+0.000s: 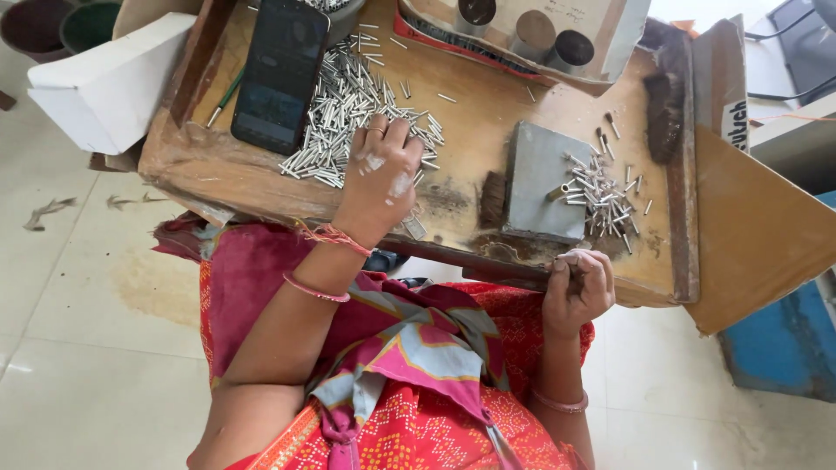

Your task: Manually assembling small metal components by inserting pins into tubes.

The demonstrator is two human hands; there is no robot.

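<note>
Many small metal tubes [335,113] lie heaped directly under the left hand [383,174], fingers curled down onto them; the right hand [579,283], fisted, possibly holding something, rests near the tray [488,109] edge.

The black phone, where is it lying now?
In the head view, the black phone lies on the wooden tray, upper left, beside the pile of metal pins.
</note>
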